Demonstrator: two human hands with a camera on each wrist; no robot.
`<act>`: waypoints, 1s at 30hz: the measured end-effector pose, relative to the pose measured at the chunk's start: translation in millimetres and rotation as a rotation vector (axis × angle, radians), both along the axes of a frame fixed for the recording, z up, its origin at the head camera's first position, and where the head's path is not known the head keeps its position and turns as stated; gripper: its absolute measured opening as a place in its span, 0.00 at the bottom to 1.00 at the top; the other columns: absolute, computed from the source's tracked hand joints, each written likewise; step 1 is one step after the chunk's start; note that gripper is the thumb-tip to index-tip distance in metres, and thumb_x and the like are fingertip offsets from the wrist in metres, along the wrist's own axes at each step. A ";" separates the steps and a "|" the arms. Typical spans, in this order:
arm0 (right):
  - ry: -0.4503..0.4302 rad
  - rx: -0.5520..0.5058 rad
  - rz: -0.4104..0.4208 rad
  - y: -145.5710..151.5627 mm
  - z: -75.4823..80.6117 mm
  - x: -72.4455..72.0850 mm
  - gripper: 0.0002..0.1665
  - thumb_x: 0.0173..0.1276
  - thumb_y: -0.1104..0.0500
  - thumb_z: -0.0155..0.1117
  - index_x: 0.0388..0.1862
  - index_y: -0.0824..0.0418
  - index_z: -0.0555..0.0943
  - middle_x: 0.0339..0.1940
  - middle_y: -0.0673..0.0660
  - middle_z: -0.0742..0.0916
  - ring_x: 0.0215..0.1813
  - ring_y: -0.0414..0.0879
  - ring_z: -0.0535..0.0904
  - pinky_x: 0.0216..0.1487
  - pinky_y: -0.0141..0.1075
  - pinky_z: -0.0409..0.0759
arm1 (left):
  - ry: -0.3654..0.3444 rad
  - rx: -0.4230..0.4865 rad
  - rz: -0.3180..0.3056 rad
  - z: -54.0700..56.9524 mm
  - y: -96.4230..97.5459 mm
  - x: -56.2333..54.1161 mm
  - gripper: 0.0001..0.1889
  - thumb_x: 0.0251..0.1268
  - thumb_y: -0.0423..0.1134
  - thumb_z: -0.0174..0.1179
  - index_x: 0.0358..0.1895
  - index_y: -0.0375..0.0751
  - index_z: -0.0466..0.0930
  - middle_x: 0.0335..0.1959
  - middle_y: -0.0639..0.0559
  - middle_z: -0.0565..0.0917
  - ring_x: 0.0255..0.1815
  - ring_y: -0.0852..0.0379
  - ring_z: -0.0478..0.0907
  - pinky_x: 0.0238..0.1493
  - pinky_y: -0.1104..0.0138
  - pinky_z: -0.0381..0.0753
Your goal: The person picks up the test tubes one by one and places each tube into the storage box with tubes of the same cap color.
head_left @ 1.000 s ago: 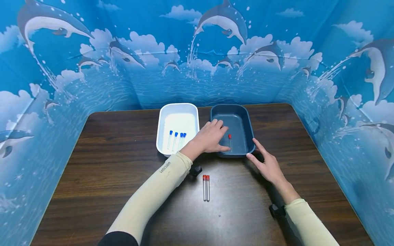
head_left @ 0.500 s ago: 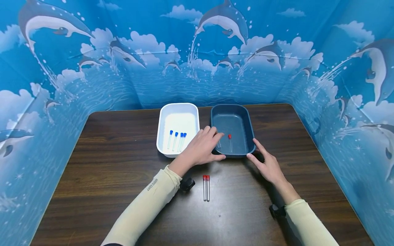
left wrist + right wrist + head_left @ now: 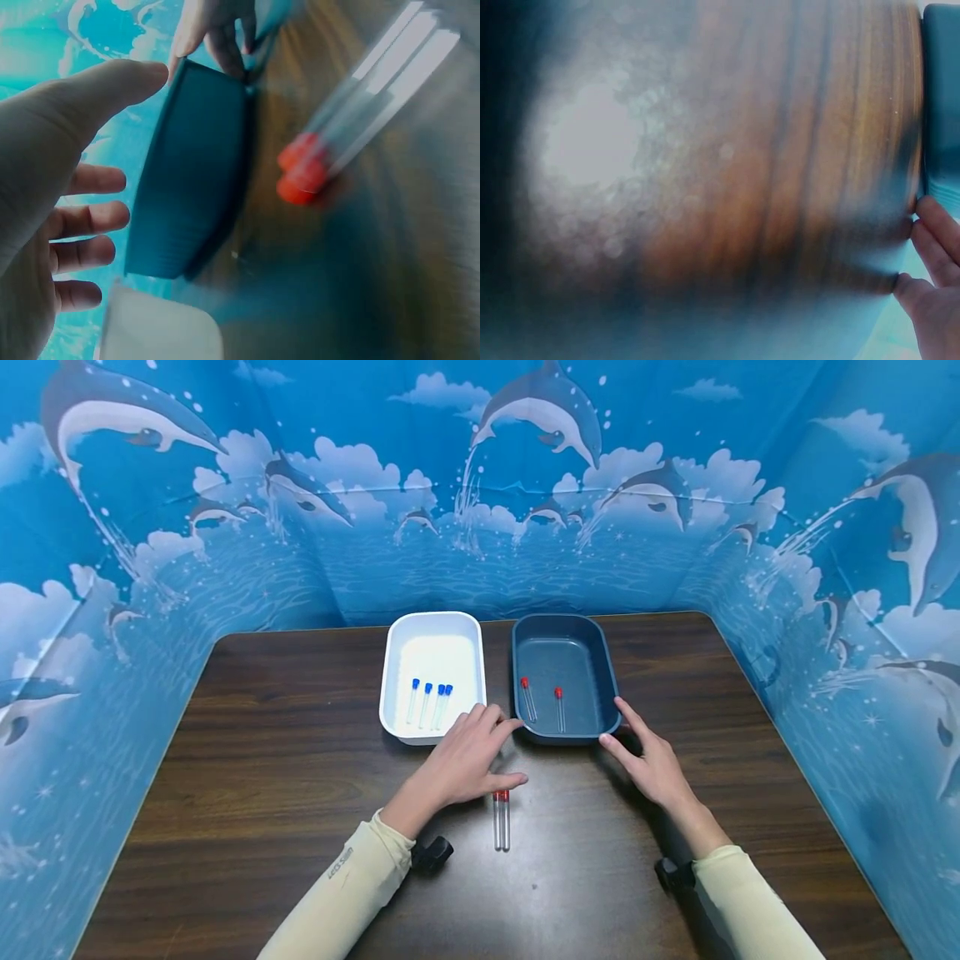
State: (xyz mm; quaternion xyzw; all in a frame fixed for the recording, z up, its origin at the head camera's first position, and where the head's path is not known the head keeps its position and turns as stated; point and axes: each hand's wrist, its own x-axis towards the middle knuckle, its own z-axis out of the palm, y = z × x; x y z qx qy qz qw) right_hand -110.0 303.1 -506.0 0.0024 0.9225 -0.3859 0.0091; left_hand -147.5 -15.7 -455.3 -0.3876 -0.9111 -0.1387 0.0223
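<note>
My left hand [image 3: 468, 756] hovers with nothing in it, fingers spread. Its thumb overlaps the red caps of two clear test tubes [image 3: 506, 827] lying side by side on the table. The left wrist view shows those tubes [image 3: 302, 189] blurred, apart from the fingers. In the dark blue bin [image 3: 573, 652] lie two more red-capped test tubes, one near the left wall [image 3: 526, 685] and one [image 3: 558, 695] further right. My right hand [image 3: 656, 768] touches that bin's front right corner, thumb and forefinger extended against it; the right wrist view catches its fingers [image 3: 934, 247] at the bin's edge.
A white bin [image 3: 435, 647] stands left of the dark one, with several blue-capped test tubes [image 3: 428, 689] in it. Both bins sit near the back edge of the brown wooden table [image 3: 247, 760]. A dolphin-print curtain [image 3: 375, 560] surrounds the table's back and sides.
My left hand has drawn back from over the dark bin, toward me and left. A second red-capped test tube now shows in that bin. The right hand has stayed put.
</note>
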 end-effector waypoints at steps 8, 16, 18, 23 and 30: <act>0.011 0.003 0.009 -1.8 0.3 -1.3 0.43 0.72 0.34 0.53 0.80 0.35 0.49 0.68 0.68 0.73 0.69 0.66 0.66 0.61 0.68 0.61 | -0.033 0.032 -0.003 -10.7 -23.1 27.2 0.38 0.55 0.69 0.62 0.63 0.47 0.74 0.44 0.57 0.69 0.42 0.58 0.63 0.41 0.64 0.66; 0.008 0.003 0.008 -0.9 0.7 -0.4 0.43 0.72 0.34 0.54 0.80 0.35 0.49 0.73 0.67 0.68 0.71 0.67 0.63 0.61 0.68 0.60 | -0.082 0.003 0.019 -32.7 -35.0 44.9 0.44 0.50 0.74 0.61 0.65 0.48 0.73 0.47 0.57 0.70 0.42 0.59 0.62 0.41 0.65 0.64; 0.006 0.005 0.009 -0.9 0.7 -0.1 0.43 0.72 0.34 0.53 0.80 0.35 0.49 0.73 0.67 0.68 0.71 0.67 0.63 0.61 0.68 0.61 | -0.096 -0.006 0.023 -37.8 -36.6 47.7 0.46 0.48 0.76 0.60 0.65 0.49 0.73 0.49 0.56 0.70 0.45 0.58 0.62 0.43 0.65 0.65; 0.011 0.005 0.008 -1.2 0.7 0.6 0.43 0.72 0.34 0.54 0.80 0.36 0.49 0.71 0.67 0.69 0.70 0.67 0.64 0.61 0.68 0.61 | -0.121 -0.009 0.026 -45.0 -38.5 52.5 0.48 0.45 0.78 0.60 0.66 0.49 0.72 0.49 0.56 0.68 0.46 0.58 0.62 0.46 0.64 0.65; 0.014 0.004 0.009 -1.5 0.2 0.9 0.43 0.72 0.35 0.54 0.80 0.36 0.49 0.71 0.67 0.69 0.70 0.67 0.64 0.61 0.68 0.61 | -0.154 -0.040 0.012 -48.2 -38.7 57.2 0.50 0.41 0.78 0.63 0.67 0.51 0.71 0.49 0.57 0.67 0.46 0.59 0.61 0.46 0.64 0.66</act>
